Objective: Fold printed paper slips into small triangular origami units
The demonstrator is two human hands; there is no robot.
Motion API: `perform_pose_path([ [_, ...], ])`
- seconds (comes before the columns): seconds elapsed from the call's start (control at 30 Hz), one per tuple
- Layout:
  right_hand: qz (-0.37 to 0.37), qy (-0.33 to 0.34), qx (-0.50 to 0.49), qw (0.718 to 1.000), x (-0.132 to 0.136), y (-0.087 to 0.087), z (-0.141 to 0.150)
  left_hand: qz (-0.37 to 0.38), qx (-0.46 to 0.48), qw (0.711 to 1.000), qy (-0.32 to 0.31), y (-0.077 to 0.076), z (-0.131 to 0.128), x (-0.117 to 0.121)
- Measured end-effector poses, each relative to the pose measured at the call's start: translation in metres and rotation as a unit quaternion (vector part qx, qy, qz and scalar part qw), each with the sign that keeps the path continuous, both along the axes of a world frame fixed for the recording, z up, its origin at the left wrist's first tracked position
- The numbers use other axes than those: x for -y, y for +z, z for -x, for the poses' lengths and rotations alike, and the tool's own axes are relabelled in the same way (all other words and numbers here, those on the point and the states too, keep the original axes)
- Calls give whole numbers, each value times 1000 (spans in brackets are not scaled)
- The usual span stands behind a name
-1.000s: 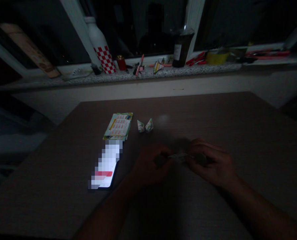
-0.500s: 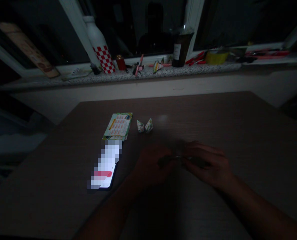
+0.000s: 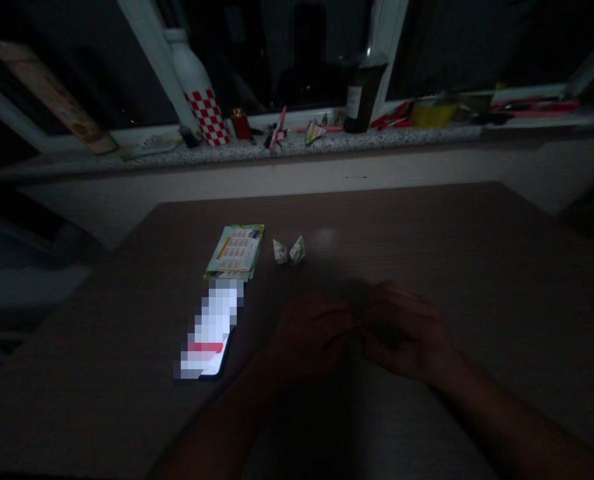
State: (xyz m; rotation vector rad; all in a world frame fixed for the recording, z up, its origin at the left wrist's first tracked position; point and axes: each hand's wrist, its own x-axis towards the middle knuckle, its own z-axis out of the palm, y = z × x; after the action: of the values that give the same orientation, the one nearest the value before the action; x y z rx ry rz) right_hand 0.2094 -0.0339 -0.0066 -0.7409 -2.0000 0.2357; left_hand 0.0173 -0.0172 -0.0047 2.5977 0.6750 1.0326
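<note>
In the dim centre of the head view, my left hand (image 3: 314, 330) and my right hand (image 3: 405, 327) meet fingertip to fingertip above the brown table. Both are closed in a pinch around something small. Only a faint pale glint shows between the fingers, so I cannot make out what it is. Just beyond my left hand, two small pointed pieces of folded printed paper, a left one (image 3: 280, 252) and a right one (image 3: 297, 251), stand side by side on the table. A stack of printed paper sheets (image 3: 237, 250) lies to their left.
A lit phone (image 3: 217, 327) lies left of my left hand, below the paper stack. Along the granite windowsill (image 3: 257, 148) at the back stand a white bottle with red checks (image 3: 204, 100), a small red jar (image 3: 239, 124), a dark pouch (image 3: 361, 100) and a yellow roll (image 3: 433, 115).
My fingers have closed in tighter, and the small thing between them is now mostly covered. My right hand has shifted slightly left. The folded papers, sheets and phone stay put.
</note>
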Motion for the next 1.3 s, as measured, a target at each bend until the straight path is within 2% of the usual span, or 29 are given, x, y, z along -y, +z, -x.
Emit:
perform_pose_path([
  [0.2,0,-11,-9,1000,-3,2,-3,15,28,1000,0,0,1,0],
  [0.4,48,-42,-15,998,-5,4,-16,55,73,995,27,4,6,-2],
  [0.63,82,-31,-38,995,-5,0,-16,126,134,975,122,6,9,-5],
  [0.77,57,-27,-60,996,-5,-3,-12,160,118,973,119,7,6,-1],
  [0.87,41,-20,-39,998,-5,-5,-13,127,84,982,109,7,4,0],
  [0.97,23,-2,-4,1000,-5,-5,-14,91,68,991,68,5,3,-1],
  [1.07,20,-5,7,1000,-5,-3,-13,88,67,993,45,4,3,-4],
  [1.2,19,-20,-20,999,-3,3,-12,117,59,990,60,4,4,-5],
  [1.3,14,-8,-30,999,-3,5,-12,110,56,990,64,5,5,-4],
])
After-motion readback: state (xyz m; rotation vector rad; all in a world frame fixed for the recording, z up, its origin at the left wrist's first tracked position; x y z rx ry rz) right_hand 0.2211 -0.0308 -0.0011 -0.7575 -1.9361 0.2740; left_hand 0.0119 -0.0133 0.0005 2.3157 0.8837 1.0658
